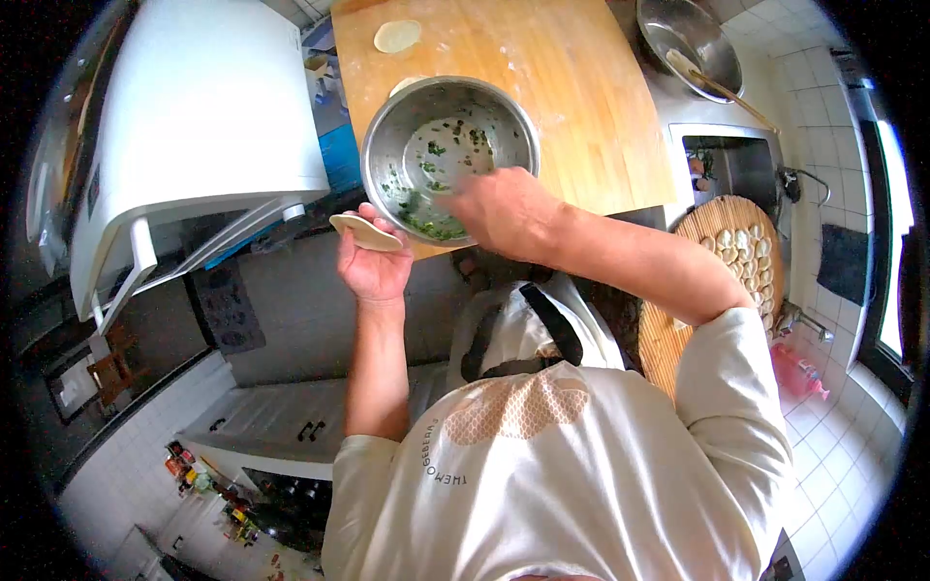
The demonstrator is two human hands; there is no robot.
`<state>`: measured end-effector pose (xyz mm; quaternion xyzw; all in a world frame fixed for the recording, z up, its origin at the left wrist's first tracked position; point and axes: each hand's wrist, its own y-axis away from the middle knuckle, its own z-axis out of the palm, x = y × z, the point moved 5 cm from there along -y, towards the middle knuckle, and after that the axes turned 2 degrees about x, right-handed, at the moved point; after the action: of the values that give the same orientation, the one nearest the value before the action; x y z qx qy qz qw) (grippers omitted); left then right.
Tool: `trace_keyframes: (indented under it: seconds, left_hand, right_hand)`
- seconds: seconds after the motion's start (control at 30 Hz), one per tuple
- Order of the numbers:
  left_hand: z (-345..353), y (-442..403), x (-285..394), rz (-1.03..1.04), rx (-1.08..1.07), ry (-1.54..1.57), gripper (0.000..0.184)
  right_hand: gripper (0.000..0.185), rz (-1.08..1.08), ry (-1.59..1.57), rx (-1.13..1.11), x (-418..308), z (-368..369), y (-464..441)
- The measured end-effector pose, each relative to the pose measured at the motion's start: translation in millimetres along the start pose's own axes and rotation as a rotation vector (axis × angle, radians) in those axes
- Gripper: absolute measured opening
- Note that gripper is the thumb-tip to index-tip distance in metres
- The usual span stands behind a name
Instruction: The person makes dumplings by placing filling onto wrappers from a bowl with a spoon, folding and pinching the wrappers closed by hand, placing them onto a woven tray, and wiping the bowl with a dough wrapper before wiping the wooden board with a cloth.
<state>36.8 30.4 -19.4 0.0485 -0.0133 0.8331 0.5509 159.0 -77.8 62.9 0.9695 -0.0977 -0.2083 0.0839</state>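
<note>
On the upturned palm of my left hand lies a round dough wrapper, steadied by the fingers and thumb. My right hand is closed over the near right side of a steel mixing bowl. Motion blurs its fingertips, and whatever they grip cannot be made out. Chopped green filling clings to the bowl's near side, with scattered bits across the bottom. The bowl stands at the near left part of a wooden board. Another round wrapper lies flat beyond it, and one more peeks out behind its rim.
To the right, a round slatted tray holds rows of folded dumplings. Behind it are a sink and a large steel basin with a wooden-handled tool. A white appliance stands close on the left.
</note>
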Motion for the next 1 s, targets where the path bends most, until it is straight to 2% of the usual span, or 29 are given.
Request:
trace_keyframes:
  seconds: [0.03, 0.13, 0.27, 0.4, 0.47, 0.53, 0.57, 0.7, 0.8, 1.0]
  left_hand:
    - [1.2, -0.3, -0.1, -0.015, -0.019, 0.008, 0.024]
    - [6.0, -2.2, -0.4, -0.029, -0.049, 0.004, 0.024]
    - [8.0, -2.3, -1.1, -0.022, -0.078, -0.014, 0.024]
    - [6.7, -1.8, 0.7, -0.037, -0.062, -0.002, 0.024]
    - [7.6, -2.2, -0.5, -0.053, -0.066, 0.011, 0.023]
    - [7.3, -1.3, -1.5, -0.043, -0.058, 0.012, 0.023]
    - [7.4, -1.7, -1.3, -0.035, -0.055, 0.011, 0.023]
    - [7.9, -2.5, -0.8, -0.046, -0.076, 0.008, 0.023]
    - [6.4, -3.0, -0.1, -0.036, -0.079, 0.004, 0.023]
    - [6.4, -1.3, -0.9, -0.02, -0.055, 0.004, 0.022]
  right_hand:
    - [0.017, 0.04, -0.021, -0.084, 7.8, 10.5, 4.1]
    - [0.016, 0.062, -0.004, -0.056, 24.3, 10.1, 11.1]
    - [0.018, -0.046, -0.125, 0.204, 2.6, -16.0, 16.3]
    - [0.018, -0.012, -0.058, -0.038, 22.9, 16.6, 13.0]
    - [0.022, 0.014, -0.068, -0.05, 29.6, 10.6, 18.9]
    - [0.028, -0.036, -0.165, 0.195, 18.3, -14.4, 27.2]
    - [0.039, -0.124, -0.123, 0.218, 11.2, -15.1, 29.3]
    - [0.035, -0.127, -0.085, 0.076, 29.9, 3.8, 28.9]
    - [0.033, -0.086, -0.123, 0.154, 39.0, -8.4, 38.8]
    - [0.033, -0.208, -0.078, 0.14, 34.9, -0.7, 52.4]
